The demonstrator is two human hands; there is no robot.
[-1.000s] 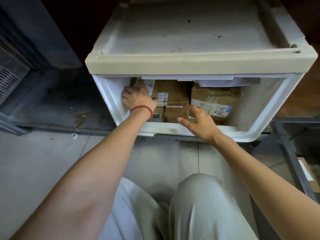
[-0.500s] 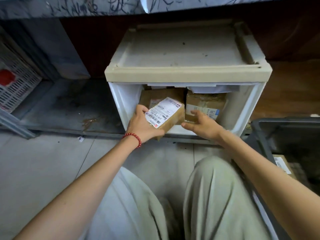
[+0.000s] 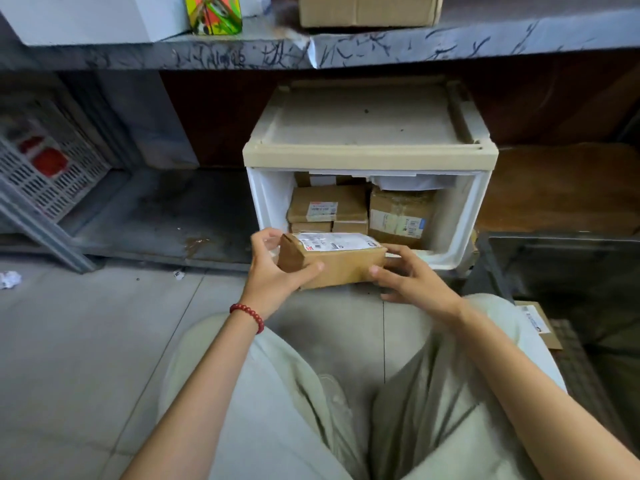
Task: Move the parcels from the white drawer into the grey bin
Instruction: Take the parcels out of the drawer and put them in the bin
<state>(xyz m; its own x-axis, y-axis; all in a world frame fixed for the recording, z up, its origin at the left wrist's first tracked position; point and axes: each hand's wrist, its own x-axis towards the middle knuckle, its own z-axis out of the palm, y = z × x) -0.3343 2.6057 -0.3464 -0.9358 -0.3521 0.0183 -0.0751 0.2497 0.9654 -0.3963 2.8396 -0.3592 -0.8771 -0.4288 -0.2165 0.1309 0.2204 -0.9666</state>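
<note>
Both hands hold one brown parcel (image 3: 332, 263) in the air, just in front of the drawer (image 3: 462, 216) and above the tiled floor (image 3: 86, 341). The parcel lies lengthwise from left to right, with a white label on its top face.

The left hand (image 3: 273, 271) grips the left end, with the thumb pressed on the near face and the fingers curled over the far top edge. A red bead bracelet (image 3: 247, 311) sits on that wrist. The right hand (image 3: 412, 282) pinches the right end, thumb on the near face and forefinger over the top corner. Its lower fingers hang curled, and I cannot tell whether they touch the box.

The drawer stands open toward the camera under a beige top. More parcels are packed inside: a flat labelled one (image 3: 325, 206) on the left, two small ones (image 3: 311, 226) beneath it, and a bigger taped box (image 3: 398, 216) on the right. White paper lies across the top of them.

The bin (image 3: 490, 271) stands at the right, just beside the drawer, and is dark inside. A labelled box (image 3: 538, 322) lies in it near the left wall.

At the far left a white slatted crate (image 3: 45, 178) leans, with something red behind it. A scribbled grey shelf (image 3: 450, 45) runs across the top, carrying a carton (image 3: 367, 8) and a bright pack (image 3: 213, 13). A crumpled paper (image 3: 9, 279) lies on the floor at the left edge. Pale trousers (image 3: 277, 410) fill the near middle.
</note>
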